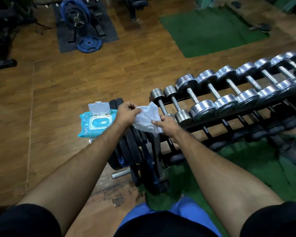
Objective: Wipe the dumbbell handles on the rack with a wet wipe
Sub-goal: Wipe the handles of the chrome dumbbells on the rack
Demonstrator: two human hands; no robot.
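Note:
A white wet wipe is stretched between both hands just left of the dumbbell rack. My left hand pinches its upper left corner; my right hand pinches its lower right edge. Several chrome dumbbells lie side by side on the rack's top tier, handles bare, the smallest pair nearest the wipe. A teal wet wipe pack with its white lid flipped open sits left of my left hand.
Black weight plates stand on a holder under my hands. Dark dumbbells fill the lower tier. Wood floor lies to the left, green mats beyond and underfoot, blue plates and machines at the back.

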